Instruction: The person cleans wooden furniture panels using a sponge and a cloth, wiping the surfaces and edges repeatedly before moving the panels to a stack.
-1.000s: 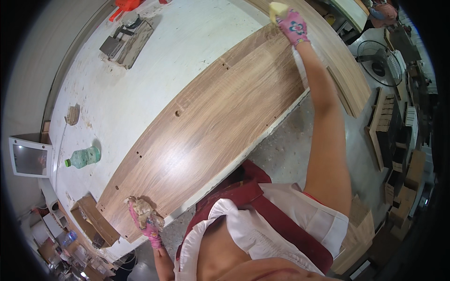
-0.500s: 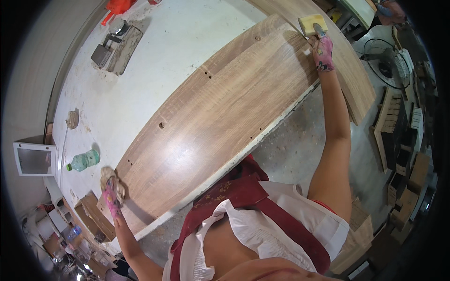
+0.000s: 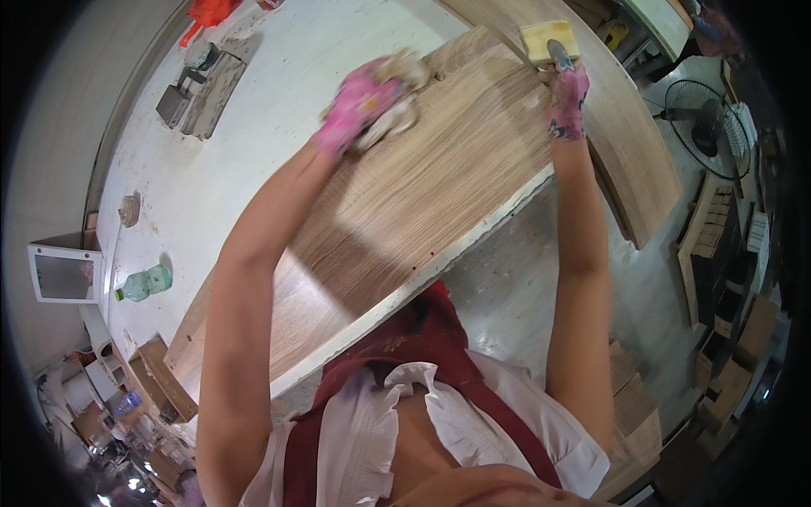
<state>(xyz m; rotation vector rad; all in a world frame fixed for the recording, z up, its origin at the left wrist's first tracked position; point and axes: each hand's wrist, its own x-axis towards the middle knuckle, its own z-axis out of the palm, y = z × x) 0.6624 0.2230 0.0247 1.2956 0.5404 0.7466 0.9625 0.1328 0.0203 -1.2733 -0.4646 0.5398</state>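
The person's pink-gloved left hand (image 3: 359, 106), blurred, grasped a bunched beige cloth (image 3: 394, 121) over the far edge of the wood-grain board (image 3: 448, 169), which lay on the white table (image 3: 287, 93) before a dark red apron (image 3: 393, 342); the right hand (image 3: 568, 97), gloved too, gripped a yellow sponge (image 3: 537, 39) near the board's right end

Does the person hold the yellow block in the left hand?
No, the right hand holds the yellow block, while the left hand holds a crumpled beige cloth.
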